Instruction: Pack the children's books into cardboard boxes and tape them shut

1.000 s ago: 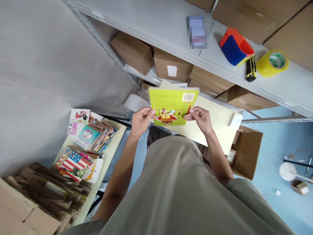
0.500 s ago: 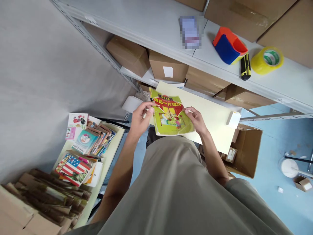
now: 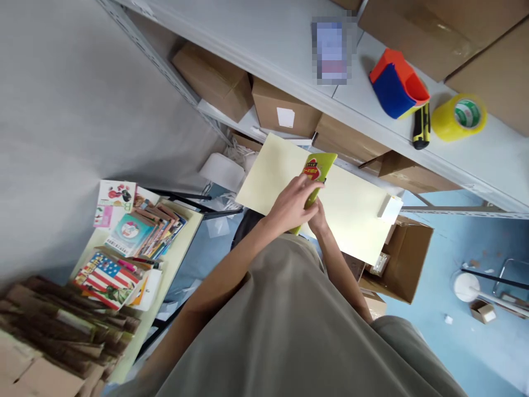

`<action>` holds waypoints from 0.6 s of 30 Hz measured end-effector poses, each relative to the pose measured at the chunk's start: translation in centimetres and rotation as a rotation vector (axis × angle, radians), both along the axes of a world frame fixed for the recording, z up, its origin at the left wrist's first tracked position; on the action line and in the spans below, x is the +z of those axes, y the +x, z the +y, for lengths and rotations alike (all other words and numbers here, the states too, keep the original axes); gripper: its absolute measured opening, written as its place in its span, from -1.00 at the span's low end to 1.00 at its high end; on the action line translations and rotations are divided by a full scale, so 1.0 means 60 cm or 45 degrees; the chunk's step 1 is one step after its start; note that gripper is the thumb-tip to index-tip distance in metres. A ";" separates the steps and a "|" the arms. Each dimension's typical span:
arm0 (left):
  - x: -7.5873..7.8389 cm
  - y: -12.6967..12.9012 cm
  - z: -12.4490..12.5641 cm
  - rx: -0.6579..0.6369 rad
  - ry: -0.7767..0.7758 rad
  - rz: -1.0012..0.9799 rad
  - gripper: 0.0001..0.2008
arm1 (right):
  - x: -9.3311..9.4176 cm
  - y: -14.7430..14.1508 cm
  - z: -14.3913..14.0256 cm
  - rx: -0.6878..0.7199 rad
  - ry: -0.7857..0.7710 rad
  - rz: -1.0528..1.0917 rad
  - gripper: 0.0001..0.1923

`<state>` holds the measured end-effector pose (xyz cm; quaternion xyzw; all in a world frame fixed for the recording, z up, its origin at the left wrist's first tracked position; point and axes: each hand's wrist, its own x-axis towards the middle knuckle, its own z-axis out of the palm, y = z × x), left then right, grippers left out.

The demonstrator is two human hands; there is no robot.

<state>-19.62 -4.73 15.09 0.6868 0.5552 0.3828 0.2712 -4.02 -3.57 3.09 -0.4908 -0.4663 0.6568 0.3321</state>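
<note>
Gripping a yellow-green book (image 3: 316, 171) from both sides, the left hand (image 3: 291, 205) lies closed over its near cover while the right hand (image 3: 317, 216), mostly hidden beneath, clasps its lower edge. It is held tilted above a pale yellow table (image 3: 355, 204). Beyond, a grey shelf (image 3: 268, 38) carries a tape roll (image 3: 459, 116), a utility knife (image 3: 420, 128) and a red-blue bin (image 3: 397, 84).

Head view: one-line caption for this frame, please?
Both hands grip a yellow-green book over a pale table.

Bare pale table (image 3: 355, 209) around the hands; small white box (image 3: 390, 207) at its right edge.
</note>
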 end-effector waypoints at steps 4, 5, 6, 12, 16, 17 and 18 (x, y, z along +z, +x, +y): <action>-0.117 -0.094 0.013 0.457 -0.311 -0.342 -0.61 | -0.036 0.021 0.013 -0.179 -0.146 -0.120 -0.41; -0.147 -0.120 0.016 0.550 -0.452 -0.361 -0.68 | -0.044 0.020 0.019 -0.196 -0.145 -0.135 -0.40; -0.176 -0.144 0.020 0.604 -0.599 -0.341 -0.72 | -0.053 0.014 0.026 -0.208 -0.127 -0.147 -0.38; -0.279 -0.231 0.066 0.633 -0.860 -0.277 -0.63 | -0.102 -0.072 0.098 -0.202 0.072 -0.379 -0.44; -0.317 -0.267 0.113 0.561 -0.913 -0.251 -0.57 | -0.142 -0.123 0.154 -0.173 0.080 -0.618 -0.53; -0.326 -0.275 0.122 0.552 -0.950 -0.248 -0.60 | -0.150 -0.132 0.164 -0.157 0.041 -0.679 -0.57; -0.334 -0.282 0.128 0.545 -0.985 -0.255 -0.62 | -0.158 -0.139 0.171 -0.141 -0.009 -0.742 -0.61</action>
